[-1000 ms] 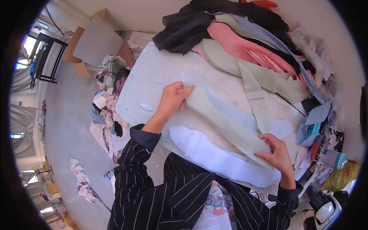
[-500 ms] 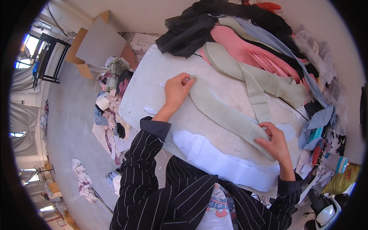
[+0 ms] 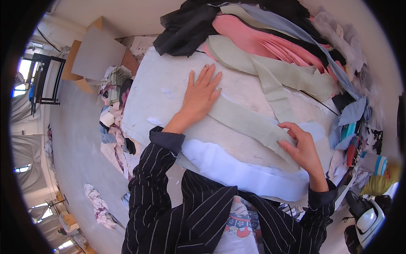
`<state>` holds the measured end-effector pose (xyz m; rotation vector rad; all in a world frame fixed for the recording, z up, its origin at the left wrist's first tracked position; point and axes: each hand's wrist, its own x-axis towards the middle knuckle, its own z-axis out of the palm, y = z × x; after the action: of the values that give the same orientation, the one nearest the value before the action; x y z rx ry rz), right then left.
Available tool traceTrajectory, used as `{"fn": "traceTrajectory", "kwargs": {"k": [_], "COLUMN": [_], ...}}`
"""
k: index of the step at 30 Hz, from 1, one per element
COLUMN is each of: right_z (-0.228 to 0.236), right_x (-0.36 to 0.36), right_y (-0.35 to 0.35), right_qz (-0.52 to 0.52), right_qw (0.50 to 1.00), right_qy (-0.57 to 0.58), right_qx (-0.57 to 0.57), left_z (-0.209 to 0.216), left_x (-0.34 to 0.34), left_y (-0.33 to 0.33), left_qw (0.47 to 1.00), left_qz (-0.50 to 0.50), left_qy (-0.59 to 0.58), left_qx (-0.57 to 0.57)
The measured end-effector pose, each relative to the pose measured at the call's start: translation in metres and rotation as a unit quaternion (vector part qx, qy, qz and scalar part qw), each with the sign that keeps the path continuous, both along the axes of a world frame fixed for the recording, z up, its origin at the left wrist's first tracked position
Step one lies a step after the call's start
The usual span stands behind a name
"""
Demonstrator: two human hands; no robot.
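Observation:
A curved pale green fabric strip (image 3: 249,122) lies across the light-coloured work table (image 3: 146,93). My left hand (image 3: 198,95) lies flat over its far left end, fingers spread, hiding that end. Near its right end rests my right hand (image 3: 301,146), with thumb and index finger apart and touching the cloth. Part of a white piece (image 3: 314,130) shows beside the strip, just beyond my right hand. Closer to me, a longer white curved piece (image 3: 249,173) lies along the table's near edge.
Pink layered pieces (image 3: 249,36), more pale green strips (image 3: 237,57) and black cloth (image 3: 186,34) are heaped at the far side. Fabric scraps (image 3: 114,122) pile left of the table. A turquoise-and-white cylinder (image 3: 374,163) and a white machine part (image 3: 367,220) stand at right.
My left hand has gone from pinching the strip's left end to lying flat on it with fingers spread. My right hand stays near the right end. The whole view has shifted slightly.

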<state>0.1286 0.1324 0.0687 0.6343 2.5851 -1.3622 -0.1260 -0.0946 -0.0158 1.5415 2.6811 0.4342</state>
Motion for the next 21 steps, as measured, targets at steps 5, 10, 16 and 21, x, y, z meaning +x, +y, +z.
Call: {"fn": "traceTrajectory", "kwargs": {"k": [5, 10, 16, 21], "right_z": [-0.022, -0.038, -0.028, -0.012], "right_x": [0.001, 0.003, 0.003, 0.013], "right_y": [0.008, 0.003, -0.001, -0.004], "right_qz": [-0.018, 0.002, 0.019, 0.033], "right_qw": [0.998, 0.992, 0.989, 0.990], "right_qy": [0.018, 0.036, 0.045, 0.023], "right_qx": [0.064, 0.117, 0.142, 0.133], "left_z": [0.002, 0.008, 0.014, 0.018], "left_x": [-0.002, -0.001, 0.020, 0.015], "left_y": [0.001, 0.002, 0.021, 0.018], "left_qw": [1.000, 0.999, 0.998, 0.995], "left_qz": [-0.017, -0.015, -0.051, -0.078], "left_qy": [0.011, 0.023, 0.019, 0.006], "left_qx": [-0.012, -0.025, -0.025, -0.054]}}
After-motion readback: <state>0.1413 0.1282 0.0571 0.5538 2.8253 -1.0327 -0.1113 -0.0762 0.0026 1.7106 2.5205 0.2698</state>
